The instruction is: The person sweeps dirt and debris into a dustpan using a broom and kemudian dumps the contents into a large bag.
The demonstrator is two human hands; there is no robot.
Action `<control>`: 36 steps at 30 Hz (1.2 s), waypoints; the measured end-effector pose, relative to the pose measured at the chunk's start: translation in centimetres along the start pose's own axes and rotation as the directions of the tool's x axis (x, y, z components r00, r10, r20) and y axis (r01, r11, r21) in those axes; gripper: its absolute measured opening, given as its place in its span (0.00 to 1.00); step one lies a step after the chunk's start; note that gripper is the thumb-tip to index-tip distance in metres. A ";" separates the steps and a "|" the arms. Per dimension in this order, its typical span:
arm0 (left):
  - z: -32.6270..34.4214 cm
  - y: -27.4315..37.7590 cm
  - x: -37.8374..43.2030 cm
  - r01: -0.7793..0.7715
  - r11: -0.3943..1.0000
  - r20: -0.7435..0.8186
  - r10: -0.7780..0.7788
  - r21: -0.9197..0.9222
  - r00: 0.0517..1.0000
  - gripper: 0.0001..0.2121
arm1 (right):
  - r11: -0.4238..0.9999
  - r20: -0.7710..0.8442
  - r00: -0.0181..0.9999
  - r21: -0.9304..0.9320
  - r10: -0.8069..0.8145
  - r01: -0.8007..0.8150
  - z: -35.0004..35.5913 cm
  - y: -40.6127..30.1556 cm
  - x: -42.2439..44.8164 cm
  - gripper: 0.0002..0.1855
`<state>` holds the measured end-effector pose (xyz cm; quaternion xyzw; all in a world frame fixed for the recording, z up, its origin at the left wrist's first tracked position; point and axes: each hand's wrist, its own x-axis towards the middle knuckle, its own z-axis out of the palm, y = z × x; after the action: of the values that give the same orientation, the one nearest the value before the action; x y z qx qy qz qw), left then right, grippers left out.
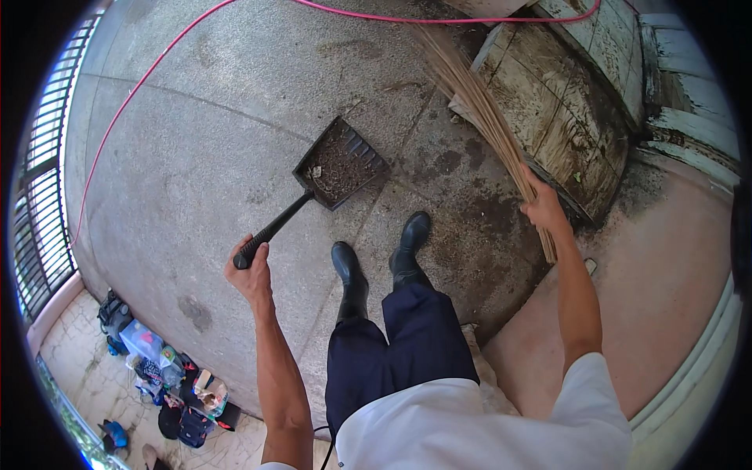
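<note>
My left hand [251,267] is closed around the end of the black handle of a dustpan [341,163]. Brown dirt and small debris lie in the pan, with one pale scrap among them, and the pan is low over or on the concrete floor [205,153]. On the right, my right hand [545,205] grips a stick broom [490,117] near its bound or upper end. The broom's long thin sticks spread away from me towards the top, where their tips are blurred. Dark damp stains and loose dirt mark the floor between my boots and the broom.
A stained tiled block [552,111] stands at the right, beside a raised pinkish ledge [640,282]. A red hose [135,88] curves across the top and left. Bags and a plastic box [141,341] lie at lower left, near a barred metal gate [44,176].
</note>
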<state>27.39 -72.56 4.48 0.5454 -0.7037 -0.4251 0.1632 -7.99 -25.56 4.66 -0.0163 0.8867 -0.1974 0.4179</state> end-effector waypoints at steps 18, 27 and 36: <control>-7.5 -8.2 5.0 -0.188 0.979 0.187 0.171 0.076 0.967 0.13 | 0.994 0.241 0.965 -0.053 0.104 -0.094 15.9 -3.2 -14.9 0.48; -11.4 -8.2 7.9 -0.287 0.955 0.361 0.242 0.076 0.901 0.12 | 0.987 0.048 0.997 0.149 0.061 -0.068 28.1 -2.1 -30.6 0.50; -7.5 -6.7 3.2 -0.424 0.905 0.563 0.345 0.012 0.752 0.10 | 0.970 0.101 0.995 0.242 0.001 -0.025 42.8 0.6 -28.0 0.49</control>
<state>35.63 -78.91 2.93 0.2538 -0.8453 -0.4701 0.0006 42.28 -33.98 0.45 0.0309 0.8340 -0.3005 0.4618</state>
